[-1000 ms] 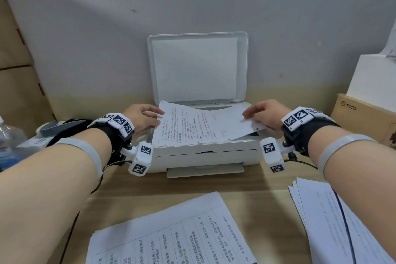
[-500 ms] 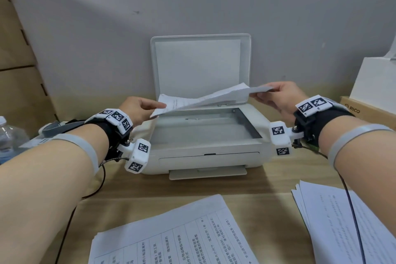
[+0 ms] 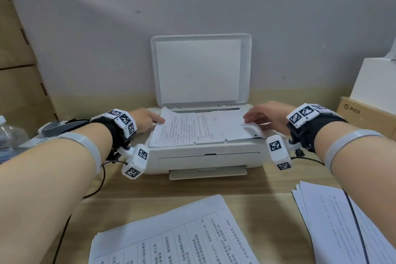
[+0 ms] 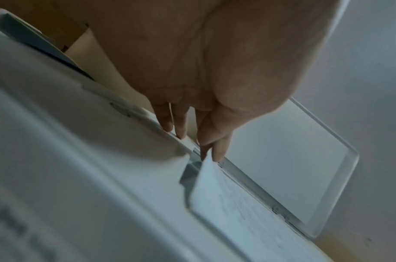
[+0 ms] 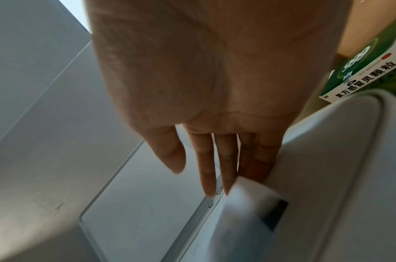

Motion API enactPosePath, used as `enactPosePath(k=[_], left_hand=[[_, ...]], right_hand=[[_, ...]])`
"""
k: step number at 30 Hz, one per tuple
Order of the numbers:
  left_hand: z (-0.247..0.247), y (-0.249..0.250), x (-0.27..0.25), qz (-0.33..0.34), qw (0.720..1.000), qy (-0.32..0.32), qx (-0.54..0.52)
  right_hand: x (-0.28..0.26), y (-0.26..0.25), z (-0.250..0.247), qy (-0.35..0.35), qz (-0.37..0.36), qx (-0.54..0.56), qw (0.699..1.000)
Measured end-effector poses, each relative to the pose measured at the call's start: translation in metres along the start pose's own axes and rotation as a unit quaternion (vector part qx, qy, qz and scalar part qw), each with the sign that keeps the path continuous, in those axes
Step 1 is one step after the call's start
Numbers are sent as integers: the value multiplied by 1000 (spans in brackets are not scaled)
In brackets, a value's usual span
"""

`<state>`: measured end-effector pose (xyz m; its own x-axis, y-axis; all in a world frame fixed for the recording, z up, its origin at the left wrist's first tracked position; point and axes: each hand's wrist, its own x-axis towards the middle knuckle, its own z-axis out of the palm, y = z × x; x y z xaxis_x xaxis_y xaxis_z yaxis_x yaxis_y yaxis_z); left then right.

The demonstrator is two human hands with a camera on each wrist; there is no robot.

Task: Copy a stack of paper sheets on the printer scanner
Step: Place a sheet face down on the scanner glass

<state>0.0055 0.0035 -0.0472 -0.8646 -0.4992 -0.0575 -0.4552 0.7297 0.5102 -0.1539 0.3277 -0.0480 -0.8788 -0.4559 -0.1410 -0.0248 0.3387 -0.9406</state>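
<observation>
1. Head view: you have the printer's (image 3: 203, 152) lid (image 3: 201, 70) standing open at 12 o'clock, and one sheet (image 3: 201, 129) lies on the scanner bed, text side up and slightly skewed. By my reading the placing step is nearly done; squaring the sheet, closing the lid and starting the copy are left, and so are the other sheets. A printed stack (image 3: 171, 236) lies at 6 o'clock, a second stack (image 3: 334, 225) at 4 o'clock.
2. Left wrist view: your left hand (image 4: 203, 70) pinches the sheet's far left corner (image 4: 215, 177) between thumb and forefinger, and that corner stands lifted off the glass. The other fingers reach down to the printer's edge.
3. Right wrist view: your right hand (image 5: 215, 88) is released, fingers straight and together, the tips meeting the sheet's right edge (image 5: 248, 191), which is blurred. I cannot tell whether they press it.
</observation>
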Motion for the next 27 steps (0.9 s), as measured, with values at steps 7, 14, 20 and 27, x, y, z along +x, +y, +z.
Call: enactPosePath(k=[7,14,20,27], left_hand=[[0,-5,-6,65,997,47,-13],[-4,-10,-10,148,980,84,-106],[-21,4,-3,89,924,95,-359],[-25,1,11,18,913,126,-387]], right_hand=[[-2,-2,2,45,-73,-113,990],[-9,-14,-11,114,-175,-71,975],[5,-31,-18,140,-146,-10,979],[2,-18,-9,41,-30,-102,993]])
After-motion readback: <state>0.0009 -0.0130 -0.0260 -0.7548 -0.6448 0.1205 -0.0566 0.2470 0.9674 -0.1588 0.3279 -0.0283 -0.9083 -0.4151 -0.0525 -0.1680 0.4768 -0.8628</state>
